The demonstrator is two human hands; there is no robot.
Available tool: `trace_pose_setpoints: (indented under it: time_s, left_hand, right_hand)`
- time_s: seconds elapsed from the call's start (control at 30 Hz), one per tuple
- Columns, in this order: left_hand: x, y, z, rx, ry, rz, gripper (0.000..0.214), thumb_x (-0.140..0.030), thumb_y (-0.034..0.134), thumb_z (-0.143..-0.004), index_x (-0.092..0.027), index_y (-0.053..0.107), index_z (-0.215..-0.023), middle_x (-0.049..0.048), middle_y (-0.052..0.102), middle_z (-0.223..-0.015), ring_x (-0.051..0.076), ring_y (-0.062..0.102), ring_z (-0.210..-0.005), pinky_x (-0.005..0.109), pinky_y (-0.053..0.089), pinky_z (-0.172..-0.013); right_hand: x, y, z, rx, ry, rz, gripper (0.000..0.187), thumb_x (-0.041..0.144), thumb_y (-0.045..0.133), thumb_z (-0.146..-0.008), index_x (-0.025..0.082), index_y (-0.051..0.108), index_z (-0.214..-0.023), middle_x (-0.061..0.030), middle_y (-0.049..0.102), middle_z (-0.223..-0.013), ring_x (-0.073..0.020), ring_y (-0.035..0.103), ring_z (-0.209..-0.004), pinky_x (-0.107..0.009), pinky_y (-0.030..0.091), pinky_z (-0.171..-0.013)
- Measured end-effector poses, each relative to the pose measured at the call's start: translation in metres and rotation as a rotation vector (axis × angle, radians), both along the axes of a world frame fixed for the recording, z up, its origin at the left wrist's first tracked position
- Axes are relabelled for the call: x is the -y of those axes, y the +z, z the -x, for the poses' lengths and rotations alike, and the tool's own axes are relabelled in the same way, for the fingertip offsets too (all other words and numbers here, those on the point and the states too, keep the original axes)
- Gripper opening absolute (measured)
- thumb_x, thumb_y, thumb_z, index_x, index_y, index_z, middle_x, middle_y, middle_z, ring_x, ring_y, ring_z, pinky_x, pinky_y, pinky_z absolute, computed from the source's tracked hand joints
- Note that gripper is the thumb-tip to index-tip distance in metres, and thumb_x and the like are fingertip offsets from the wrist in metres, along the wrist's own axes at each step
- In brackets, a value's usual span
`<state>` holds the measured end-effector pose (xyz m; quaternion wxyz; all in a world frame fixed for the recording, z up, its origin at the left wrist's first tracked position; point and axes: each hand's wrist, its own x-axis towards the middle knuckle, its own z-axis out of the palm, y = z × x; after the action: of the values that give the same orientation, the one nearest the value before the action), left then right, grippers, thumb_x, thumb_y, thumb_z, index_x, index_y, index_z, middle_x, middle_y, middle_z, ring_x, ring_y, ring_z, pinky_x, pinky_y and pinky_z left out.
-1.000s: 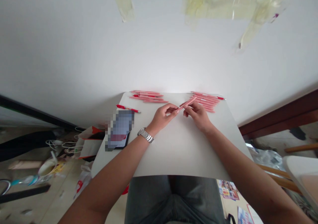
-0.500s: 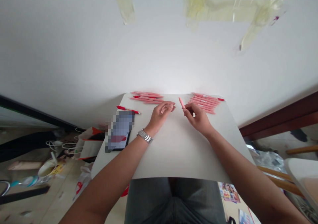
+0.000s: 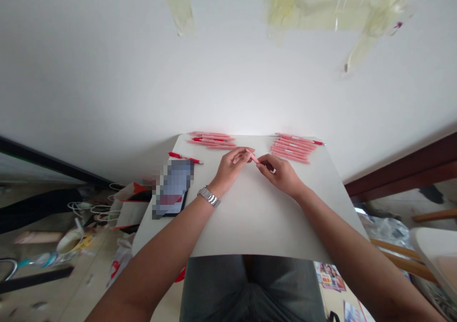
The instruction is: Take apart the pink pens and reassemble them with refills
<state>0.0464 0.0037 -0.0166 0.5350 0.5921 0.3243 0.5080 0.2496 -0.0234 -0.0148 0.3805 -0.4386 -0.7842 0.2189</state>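
Note:
A pink pen (image 3: 253, 157) is held between my two hands above the middle of the white table, slanting down to the right. My left hand (image 3: 229, 168), with a metal watch on the wrist, has thumb and fingers closed at the pen's upper left end. The lower right end is pinched by my right hand (image 3: 282, 173). Behind my left hand lies a loose group of pink pens (image 3: 221, 147), with a red one among them. A neater row of pink pens (image 3: 291, 157) lies beyond my right hand, and a red-ended pen shows at its far side.
At the table's left lie a red pen (image 3: 184, 158) and a blurred-out phone (image 3: 173, 184). The white table (image 3: 257, 222) stands against a white wall with yellowed tape (image 3: 335, 15). Bags (image 3: 130, 210) and a bottle are on the floor at left; a chair (image 3: 435, 246) stands at right.
My right hand has moved left and slightly down with the pink pen, bringing its end to my left hand. My left fingers have closed on it.

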Motion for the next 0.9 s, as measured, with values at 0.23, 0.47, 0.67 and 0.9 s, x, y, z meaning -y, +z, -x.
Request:
trace_pose_setpoints:
  time_s: [0.23,0.47,0.67,0.9]
  left_hand:
    - [-0.0071,-0.0075,0.0008,0.054,0.039,0.047,0.038,-0.052,0.071,-0.093,-0.019,0.076,-0.113,0.0086,0.075,-0.108,0.02,0.07,-0.106,0.038,0.058,-0.102]
    - [-0.0086,-0.0082,0.001,0.123,0.05,0.085,0.035,-0.049,0.075,-0.092,-0.02,0.077,-0.112,0.0084,0.075,-0.11,0.019,0.07,-0.101,0.039,0.058,-0.102]
    - [-0.0039,-0.0028,-0.0007,0.075,-0.026,0.051,0.037,-0.054,0.067,-0.096,-0.019,0.08,-0.098,0.0113,0.072,-0.128,0.023,0.068,-0.117,0.04,0.055,-0.108]
    - [-0.0036,-0.004,-0.0007,0.075,-0.047,0.043,0.034,-0.05,0.066,-0.098,-0.019,0.079,-0.098,0.0104,0.07,-0.132,0.02,0.068,-0.112,0.036,0.053,-0.106]
  right_hand:
    - [-0.001,-0.0011,-0.0022,-0.043,-0.021,0.1,0.032,0.05,0.052,-0.105,0.024,0.069,-0.112,-0.0027,0.071,-0.081,-0.0177,0.059,-0.069,-0.032,0.044,-0.065]
    - [-0.0024,-0.0026,0.0002,-0.045,-0.054,0.083,0.042,0.056,0.048,-0.105,0.023,0.074,-0.106,-0.005,0.071,-0.086,-0.0187,0.058,-0.071,-0.032,0.042,-0.066]
    - [-0.0007,0.0015,-0.0001,-0.082,-0.05,0.105,0.049,0.06,0.043,-0.106,0.024,0.074,-0.098,-0.0052,0.072,-0.088,-0.0193,0.061,-0.073,-0.032,0.045,-0.071]
    - [-0.0008,-0.0002,-0.0001,-0.057,-0.047,0.103,0.049,0.058,0.042,-0.108,0.022,0.073,-0.097,-0.0047,0.072,-0.086,-0.018,0.062,-0.073,-0.03,0.045,-0.073]
